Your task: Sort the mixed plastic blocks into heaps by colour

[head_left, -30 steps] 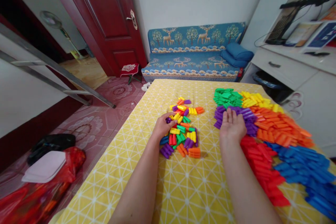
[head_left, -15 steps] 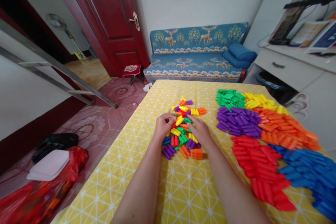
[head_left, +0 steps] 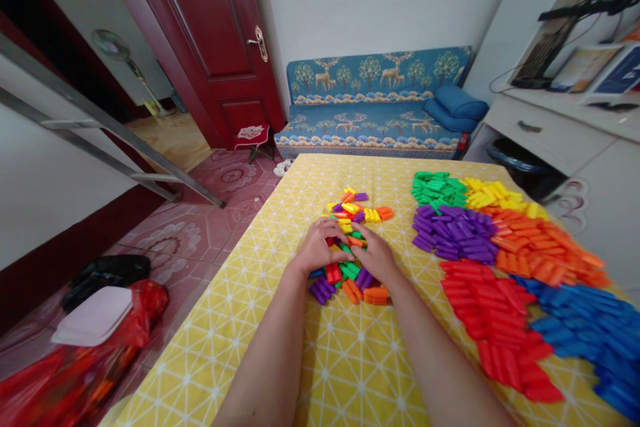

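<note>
A mixed heap of small ribbed plastic pieces (head_left: 353, 270) in several colours lies in the middle of the table. My left hand (head_left: 316, 247) rests over the heap's left side, its thumb stretched to the right and apart from the curved fingers. From the right, my right hand (head_left: 378, 255) reaches into the heap with thumb and forefinger apart. I see nothing gripped in either hand, though both cover part of the heap. Nearest me are a purple piece (head_left: 321, 290) and an orange piece (head_left: 376, 295). A yellow piece (head_left: 372, 215) lies beyond the hands.
Single-colour piles stand on the right of the yellow tablecloth (head_left: 240, 340): green (head_left: 437, 188), yellow (head_left: 500, 195), purple (head_left: 453, 232), orange (head_left: 547, 243), red (head_left: 493, 320) and blue (head_left: 595, 327). A blue sofa (head_left: 370, 103) stands behind the table, a ladder (head_left: 110, 127) to the left.
My left hand has moved slightly right and nearer me, its thumb now across the heap's middle. The right hand has come a little left, narrowing the gap between them.
</note>
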Demonstrator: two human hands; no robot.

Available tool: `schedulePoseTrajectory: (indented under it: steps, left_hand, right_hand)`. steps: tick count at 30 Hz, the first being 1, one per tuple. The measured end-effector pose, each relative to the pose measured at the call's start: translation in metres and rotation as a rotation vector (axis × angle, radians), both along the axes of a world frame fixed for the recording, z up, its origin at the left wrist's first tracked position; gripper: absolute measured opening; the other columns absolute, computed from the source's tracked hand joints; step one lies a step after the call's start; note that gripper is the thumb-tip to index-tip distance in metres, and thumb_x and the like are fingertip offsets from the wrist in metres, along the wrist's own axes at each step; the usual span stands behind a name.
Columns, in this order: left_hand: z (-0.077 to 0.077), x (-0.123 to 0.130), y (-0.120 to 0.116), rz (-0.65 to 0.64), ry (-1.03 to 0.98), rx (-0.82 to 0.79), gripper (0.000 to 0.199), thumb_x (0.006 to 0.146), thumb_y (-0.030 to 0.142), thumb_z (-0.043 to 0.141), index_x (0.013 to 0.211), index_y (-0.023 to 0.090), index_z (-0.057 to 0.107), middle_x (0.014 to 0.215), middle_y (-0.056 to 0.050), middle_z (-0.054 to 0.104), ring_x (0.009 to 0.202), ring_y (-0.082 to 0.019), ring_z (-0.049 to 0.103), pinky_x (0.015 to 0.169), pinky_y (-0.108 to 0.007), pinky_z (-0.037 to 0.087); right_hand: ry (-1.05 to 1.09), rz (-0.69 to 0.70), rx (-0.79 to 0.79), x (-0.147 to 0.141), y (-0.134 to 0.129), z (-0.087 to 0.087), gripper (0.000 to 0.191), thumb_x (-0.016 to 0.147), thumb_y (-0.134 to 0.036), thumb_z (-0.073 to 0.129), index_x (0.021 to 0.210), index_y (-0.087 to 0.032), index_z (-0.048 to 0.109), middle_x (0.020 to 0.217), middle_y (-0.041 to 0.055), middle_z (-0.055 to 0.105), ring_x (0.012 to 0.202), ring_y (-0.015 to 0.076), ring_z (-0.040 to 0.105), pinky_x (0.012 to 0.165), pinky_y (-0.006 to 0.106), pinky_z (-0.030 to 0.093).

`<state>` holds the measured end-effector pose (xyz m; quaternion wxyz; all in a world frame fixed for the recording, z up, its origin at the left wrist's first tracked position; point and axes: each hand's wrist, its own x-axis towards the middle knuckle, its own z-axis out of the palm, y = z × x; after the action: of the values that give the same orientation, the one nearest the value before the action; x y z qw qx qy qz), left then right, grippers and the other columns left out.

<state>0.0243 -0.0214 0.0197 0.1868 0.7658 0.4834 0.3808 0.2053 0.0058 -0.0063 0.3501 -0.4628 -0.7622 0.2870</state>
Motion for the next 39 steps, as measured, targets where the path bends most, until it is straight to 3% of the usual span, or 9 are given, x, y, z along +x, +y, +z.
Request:
schedulePoseTrajectory:
  steps: [3, 8, 13, 18, 21, 26, 31, 35, 39]
  left_hand:
    - [0.003, -0.002, 0.0, -0.045, 0.133, -0.013, 0.035, 0.058, 0.044, 0.083, 0.087, 0.028, 0.075, 0.105, -0.005, 0.069, 0.108, -0.025, 0.057, 0.102, -0.039, 0.037]
    - [0.001, 0.003, 0.001, -0.015, 0.158, -0.032, 0.025, 0.067, 0.045, 0.077, 0.086, 0.027, 0.076, 0.103, -0.004, 0.069, 0.103, -0.022, 0.06, 0.098, -0.035, 0.04]
    - [-0.009, 0.008, 0.005, 0.062, -0.038, -0.059, 0.02, 0.08, 0.038, 0.065, 0.081, 0.019, 0.072, 0.087, -0.006, 0.071, 0.088, -0.02, 0.063, 0.088, -0.032, 0.046]
    - [-0.016, 0.006, 0.006, 0.16, -0.33, -0.18, 0.024, 0.086, 0.036, 0.054, 0.085, 0.015, 0.065, 0.075, -0.003, 0.066, 0.069, -0.015, 0.06, 0.067, -0.025, 0.047]
    - [-0.017, 0.006, 0.007, 0.168, -0.397, -0.156, 0.021, 0.086, 0.034, 0.054, 0.091, 0.015, 0.062, 0.082, -0.002, 0.066, 0.075, -0.015, 0.061, 0.071, -0.024, 0.048]
    - [-0.019, 0.006, 0.01, 0.27, -0.508, -0.029, 0.024, 0.09, 0.033, 0.048, 0.107, 0.017, 0.056, 0.097, -0.004, 0.066, 0.089, -0.016, 0.062, 0.082, -0.026, 0.048]
    - [-0.012, 0.007, 0.007, 0.168, -0.439, -0.034, 0.029, 0.091, 0.03, 0.046, 0.111, 0.018, 0.063, 0.119, -0.007, 0.065, 0.115, -0.02, 0.057, 0.101, -0.032, 0.041]
    - [-0.001, 0.01, 0.0, 0.119, -0.387, -0.122, 0.031, 0.09, 0.035, 0.049, 0.107, 0.016, 0.066, 0.11, -0.007, 0.069, 0.105, -0.021, 0.062, 0.096, -0.033, 0.045]
    - [0.002, 0.012, -0.003, 0.127, -0.32, -0.169, 0.038, 0.077, 0.037, 0.068, 0.108, 0.016, 0.066, 0.101, -0.005, 0.07, 0.092, -0.02, 0.064, 0.086, -0.03, 0.049]
  right_hand:
    - [0.141, -0.075, -0.023, 0.002, 0.003, -0.007, 0.049, 0.076, -0.026, 0.057, 0.125, -0.024, 0.056, 0.122, 0.0079, 0.064, 0.11, 0.0255, 0.06, 0.098, 0.046, 0.045]
    - [0.278, -0.194, 0.024, 0.005, 0.008, -0.017, 0.043, 0.078, -0.035, 0.058, 0.118, -0.018, 0.059, 0.117, 0.0125, 0.062, 0.1, 0.0241, 0.062, 0.09, 0.044, 0.049]
    - [0.332, -0.165, 0.13, 0.006, 0.006, -0.013, 0.043, 0.072, -0.022, 0.057, 0.115, -0.018, 0.059, 0.12, 0.0119, 0.056, 0.106, 0.0233, 0.058, 0.094, 0.041, 0.048]
    - [0.039, -0.178, 0.195, 0.007, 0.001, -0.007, 0.04, 0.064, -0.012, 0.058, 0.102, -0.022, 0.066, 0.106, 0.0077, 0.063, 0.105, 0.0261, 0.057, 0.095, 0.043, 0.045]
    - [0.043, -0.202, 0.173, 0.007, 0.002, -0.009, 0.029, 0.072, -0.02, 0.059, 0.1, -0.021, 0.068, 0.099, 0.0072, 0.067, 0.096, 0.0255, 0.06, 0.089, 0.042, 0.047]
    - [0.345, -0.203, 0.097, 0.005, 0.001, -0.009, 0.021, 0.08, -0.032, 0.06, 0.094, -0.02, 0.068, 0.094, 0.0063, 0.07, 0.088, 0.0218, 0.064, 0.079, 0.035, 0.05]
    - [0.523, -0.109, 0.026, 0.002, -0.003, -0.005, 0.023, 0.08, -0.036, 0.064, 0.096, -0.02, 0.067, 0.093, 0.0048, 0.07, 0.086, 0.0196, 0.065, 0.075, 0.032, 0.052]
    - [0.565, -0.062, 0.051, 0.001, -0.004, -0.005, 0.018, 0.079, -0.032, 0.065, 0.092, -0.02, 0.066, 0.094, 0.0043, 0.068, 0.089, 0.0188, 0.064, 0.08, 0.032, 0.051]
    - [0.579, 0.013, 0.054, -0.002, -0.006, -0.001, 0.014, 0.078, -0.029, 0.065, 0.089, -0.02, 0.065, 0.094, 0.0042, 0.068, 0.092, 0.019, 0.063, 0.082, 0.032, 0.05]
